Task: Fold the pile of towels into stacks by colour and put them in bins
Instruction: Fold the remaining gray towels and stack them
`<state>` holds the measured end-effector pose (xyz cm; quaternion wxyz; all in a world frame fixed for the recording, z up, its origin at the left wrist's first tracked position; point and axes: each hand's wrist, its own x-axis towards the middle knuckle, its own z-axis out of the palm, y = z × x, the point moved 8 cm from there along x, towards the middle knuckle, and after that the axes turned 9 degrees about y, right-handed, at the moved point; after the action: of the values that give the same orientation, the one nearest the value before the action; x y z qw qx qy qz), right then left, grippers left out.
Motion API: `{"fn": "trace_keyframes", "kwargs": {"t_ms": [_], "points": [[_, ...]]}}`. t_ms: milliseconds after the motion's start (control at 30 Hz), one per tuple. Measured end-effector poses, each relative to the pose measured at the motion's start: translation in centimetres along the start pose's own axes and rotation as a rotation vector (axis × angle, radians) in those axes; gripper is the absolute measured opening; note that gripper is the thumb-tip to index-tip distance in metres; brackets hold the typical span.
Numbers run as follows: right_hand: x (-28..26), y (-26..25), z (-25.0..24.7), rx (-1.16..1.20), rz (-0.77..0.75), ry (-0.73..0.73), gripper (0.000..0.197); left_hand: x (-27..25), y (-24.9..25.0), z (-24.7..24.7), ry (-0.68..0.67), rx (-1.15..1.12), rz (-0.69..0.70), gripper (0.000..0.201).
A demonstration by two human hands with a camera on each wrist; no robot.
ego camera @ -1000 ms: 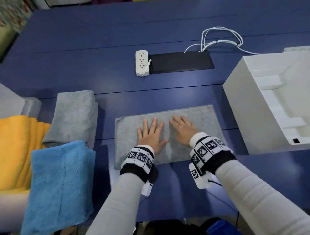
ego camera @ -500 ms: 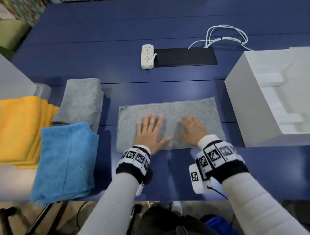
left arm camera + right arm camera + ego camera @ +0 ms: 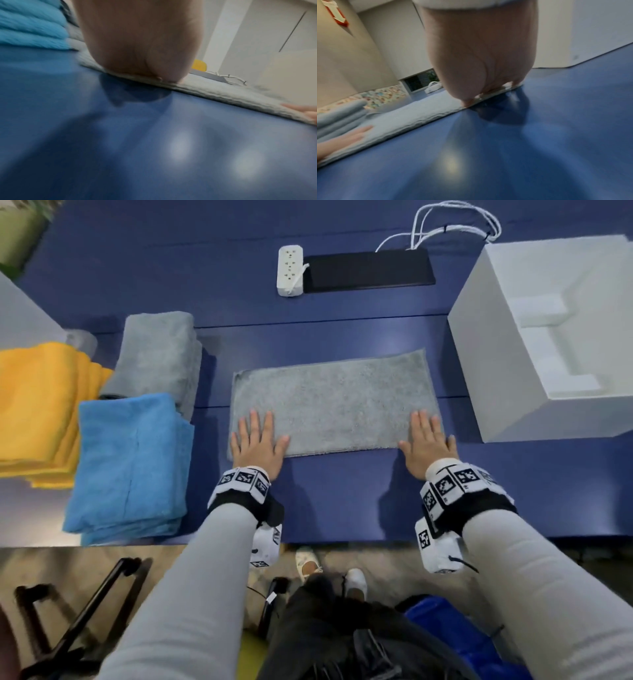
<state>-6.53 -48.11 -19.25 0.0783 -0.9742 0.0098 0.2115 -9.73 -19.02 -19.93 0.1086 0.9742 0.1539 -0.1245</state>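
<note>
Grey folded towel (image 3: 332,400) is lying at frame centre on the blue table (image 3: 239,313), left hand (image 3: 257,443) and right hand (image 3: 428,444) pressing flat-fingered on its lower corners

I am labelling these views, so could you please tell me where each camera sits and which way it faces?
Head: above, looking down at the grey towel; both forearms and flat hands show.
Left wrist: low behind the left hand, looking rightward along the towel's near edge.
Right wrist: low behind the right hand, looking leftward.
All three share the towel and the table.

Two grey towels (image 3: 332,402) (one folded (image 3: 157,354)), one white bin (image 3: 548,344).
</note>
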Motion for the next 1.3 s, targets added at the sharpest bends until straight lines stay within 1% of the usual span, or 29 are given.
{"fn": "trace_keyframes", "kwargs": {"t_ms": [67, 133, 200, 233, 333, 400, 467, 533, 567, 600, 633, 667, 700, 733, 767, 800, 833, 867, 900, 933, 967, 1000, 1067, 1100, 1133, 1167, 1233, 1267, 1300], "points": [[-0.3, 1.5, -0.2, 0.020, 0.048, 0.018, 0.059, -0.5, -0.7, 0.0, 0.005, 0.013, -0.003, 0.062], [-0.6, 1.8, -0.2, 0.055, 0.073, 0.026, 0.059, -1.2, -0.6, 0.0, 0.020, 0.008, -0.010, 0.062], [-0.8, 1.4, -0.8, 0.096, 0.086, 0.074, 0.057, -1.8, -0.5, 0.2, 0.029, 0.005, -0.013, 0.063], [-0.8, 1.2, -1.4, 0.111, 0.099, 0.134, 0.054, -2.1, -0.5, 0.2, 0.032, 0.005, -0.013, 0.063], [-1.0, 1.2, -4.2, 0.139, 0.149, 0.403, 0.034, -2.9, -1.2, 0.3, 0.045, 0.004, -0.011, 0.063], [-0.7, 1.7, -5.0, 0.230, 0.181, 0.475, 0.027, -3.3, -1.8, 0.5, 0.054, 0.006, -0.014, 0.063], [-0.3, 2.4, -5.0, 0.375, 0.278, 0.455, 0.028, -3.7, -2.3, 0.5, 0.066, 0.002, -0.020, 0.063], [-0.1, 3.3, -4.6, 0.514, 0.443, 0.369, 0.033, -4.0, -2.5, 0.5, 0.067, -0.018, -0.026, 0.064], [-0.1, 3.6, -4.2, 0.578, 0.522, 0.301, 0.037, -4.1, -2.6, 0.5, 0.059, -0.026, -0.029, 0.064], [0.0, 3.9, -3.9, 0.627, 0.574, 0.237, 0.041, -4.0, -2.7, 0.3, 0.038, -0.032, -0.039, 0.065], [0.3, 4.1, -3.8, 0.657, 0.599, 0.178, 0.045, -3.8, -2.8, 0.1, 0.011, -0.029, -0.050, 0.066], [0.4, 4.1, -3.9, 0.671, 0.603, 0.133, 0.045, -3.6, -2.9, -0.2, -0.024, -0.014, -0.063, 0.067], [0.6, 3.9, -4.2, 0.667, 0.590, 0.114, 0.040, -3.3, -2.8, -0.7, -0.047, 0.010, -0.071, 0.067], [0.8, 3.7, -4.6, 0.648, 0.566, 0.118, 0.031, -2.9, -2.5, -1.6, -0.036, 0.034, -0.064, 0.066], [0.8, 3.2, -5.1, 0.622, 0.534, 0.137, 0.023, -2.6, -1.7, -2.8, 0.020, 0.037, -0.043, 0.063], [0.8, 2.6, -5.7, 0.601, 0.496, 0.176, 0.015, -2.3, -0.7, -4.1, 0.119, -0.008, -0.020, 0.056], [0.8, 1.6, -6.6, 0.589, 0.445, 0.230, 0.007, -2.0, 0.3, -5.6, 0.230, -0.102, -0.005, 0.048], [0.7, 0.4, -7.6, 0.584, 0.379, 0.295, 0.010, -1.5, 1.1, -6.6, 0.301, -0.232, -0.013, 0.039], [0.6, -1.2, -8.6, 0.581, 0.290, 0.350, 0.019, -1.1, 1.7, -7.2, 0.315, -0.394, -0.039, 0.030], [0.5, -3.2, -9.2, 0.588, 0.192, 0.377, 0.028, -0.5, 2.4, -7.2, 0.275, -0.579, -0.083, 0.022], [0.3, -5.4, -9.3, 0.600, 0.109, 0.375, 0.033, 0.1, 3.2, -6.8, 0.193, -0.780, -0.128, 0.018], [0.2, -7.6, -9.1, 0.618, 0.040, 0.342, 0.034, 0.4, 4.1, -6.0, 0.080, -0.962, -0.185, 0.022], [-0.1, -11.9, -7.3, 0.699, -0.079, 0.214, 0.035, 0.5, 5.5, -3.7, -0.228, -1.205, -0.362, 0.040], [-0.4, -13.7, -6.1, 0.734, -0.129, 0.134, 0.035, 0.3, 6.0, -2.8, -0.343, -1.283, -0.425, 0.046], [-0.8, -15.1, -4.8, 0.749, -0.173, 0.061, 0.034, 0.2, 6.1, -2.1, -0.399, -1.323, -0.457, 0.053], [-1.2, -16.0, -3.7, 0.748, -0.200, -0.005, 0.032, 0.4, 5.7, -1.3, -0.394, -1.299, -0.485, 0.065], [-1.7, -16.4, -2.4, 0.741, -0.222, -0.072, 0.024, 1.1, 4.2, 0.1, -0.302, -1.137, -0.484, 0.103], [-1.7, -16.1, -2.3, 0.741, -0.220, -0.063, 0.022, 1.4, 3.6, 0.4, -0.270, -1.093, -0.464, 0.107], [-1.4, -15.4, -2.5, 0.753, -0.202, -0.026, 0.020, 1.3, 3.5, 0.0, -0.237, -1.081, -0.440, 0.094]]}}
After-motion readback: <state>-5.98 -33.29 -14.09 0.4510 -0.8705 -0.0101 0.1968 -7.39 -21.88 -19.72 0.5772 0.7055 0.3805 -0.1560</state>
